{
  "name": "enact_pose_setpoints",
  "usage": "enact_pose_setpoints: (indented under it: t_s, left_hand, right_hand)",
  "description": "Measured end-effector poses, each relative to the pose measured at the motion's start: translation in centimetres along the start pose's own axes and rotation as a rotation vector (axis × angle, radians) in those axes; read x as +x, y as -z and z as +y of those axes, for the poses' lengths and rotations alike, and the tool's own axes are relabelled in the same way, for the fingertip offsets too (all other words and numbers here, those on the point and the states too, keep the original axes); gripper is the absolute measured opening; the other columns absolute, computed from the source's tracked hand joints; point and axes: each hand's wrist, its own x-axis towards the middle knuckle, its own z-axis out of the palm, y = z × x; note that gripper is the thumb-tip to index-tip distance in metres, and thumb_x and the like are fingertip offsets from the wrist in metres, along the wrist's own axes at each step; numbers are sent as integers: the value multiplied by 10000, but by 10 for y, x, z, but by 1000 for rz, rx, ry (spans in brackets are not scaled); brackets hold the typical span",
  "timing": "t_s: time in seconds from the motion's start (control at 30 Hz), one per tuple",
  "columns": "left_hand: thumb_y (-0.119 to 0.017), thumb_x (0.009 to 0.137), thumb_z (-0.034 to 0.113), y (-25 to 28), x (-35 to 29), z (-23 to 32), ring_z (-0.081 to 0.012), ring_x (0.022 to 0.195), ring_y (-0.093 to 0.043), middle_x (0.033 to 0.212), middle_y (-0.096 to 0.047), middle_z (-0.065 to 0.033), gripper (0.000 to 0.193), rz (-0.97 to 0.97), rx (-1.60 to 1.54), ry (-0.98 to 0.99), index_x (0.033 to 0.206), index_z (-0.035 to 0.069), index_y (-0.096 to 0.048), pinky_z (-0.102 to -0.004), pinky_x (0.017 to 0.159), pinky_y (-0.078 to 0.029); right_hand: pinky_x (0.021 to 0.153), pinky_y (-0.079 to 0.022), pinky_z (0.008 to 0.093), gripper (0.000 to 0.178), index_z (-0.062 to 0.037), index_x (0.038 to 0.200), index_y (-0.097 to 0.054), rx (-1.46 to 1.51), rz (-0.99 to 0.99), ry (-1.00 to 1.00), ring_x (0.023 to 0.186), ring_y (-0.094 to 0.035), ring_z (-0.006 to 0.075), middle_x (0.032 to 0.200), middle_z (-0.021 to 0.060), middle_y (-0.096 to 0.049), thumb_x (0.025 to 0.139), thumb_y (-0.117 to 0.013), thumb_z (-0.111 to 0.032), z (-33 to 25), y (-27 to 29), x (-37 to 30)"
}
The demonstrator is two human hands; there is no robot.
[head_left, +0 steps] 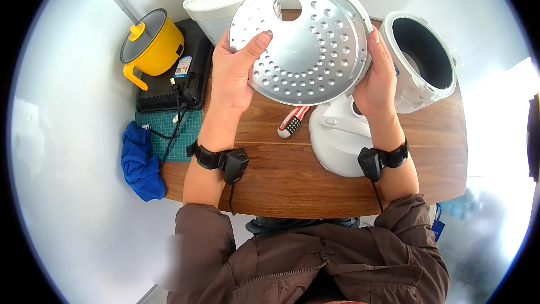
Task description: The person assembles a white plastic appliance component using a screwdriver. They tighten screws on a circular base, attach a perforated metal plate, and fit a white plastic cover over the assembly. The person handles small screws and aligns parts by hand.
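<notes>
Dimpled disc (pixel 295 48), two-handed
Your left hand (pixel 233 76), right hand (pixel 377 81) grip its edge; white vessel (pixel 409 97) open, dark inside; yellow pot (pixel 156 50) lidded.

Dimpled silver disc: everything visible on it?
The disc is round, shiny, metal-looking, with arcs of dimples, one large round hole near its far edge and small holes around the rim. A white rim shows behind its upper right. It is held up, face toward the camera: left hand with thumb on its face, right hand at its right edge.
</notes>
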Motion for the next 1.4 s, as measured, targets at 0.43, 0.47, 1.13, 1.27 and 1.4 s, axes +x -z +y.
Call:
enact_pose_setpoints:
  t_s: [0.43,0.47,1.13,1.27,1.4]
  left_hand:
    - [-826,849,122,-10,-4,-1,-194,1037,-675,1175,-684,-145,521,66,33,-84,1267,-54,-569,-340,908,-554]
    - [-823,855,131,-11,-4,-1,-191,1035,-675,1174,-684,-143,515,64,22,-89,1265,-51,-570,-341,907,-555]
    - [-389,1081,479,-14,-5,0,-164,885,-592,978,-626,-49,512,143,-217,39,1166,13,-582,-320,805,-507]
    - [-408,1096,408,5,-6,-6,-116,686,-427,733,-458,10,400,128,-133,-4,1031,47,-569,-314,663,-428]
    - [-387,1107,363,-9,-10,-9,-119,703,-412,750,-436,12,351,156,-129,-48,1039,60,-552,-309,700,-414]
  right_hand:
    - [883,-530,291,658,-41,1493,-379,-564,-37,412,1061,-626,165,1185,131,-617,959,-704,-248,4,-6,1]
    - [874,-529,285,624,-39,1473,-411,-601,-42,436,1050,-626,157,1167,121,-617,962,-701,-249,4,-3,2]
    - [900,-486,290,234,14,1206,-598,0,74,75,1040,-629,149,1127,75,-680,1040,-504,-121,-25,-15,-8]
    - [854,-513,301,203,-5,1165,-606,41,125,232,962,-635,138,1078,69,-680,1025,-572,-148,-51,-22,-18]
    - [746,-512,297,173,-7,1060,-661,-534,114,828,882,-618,135,1021,56,-672,896,-698,-47,-53,-31,-38]
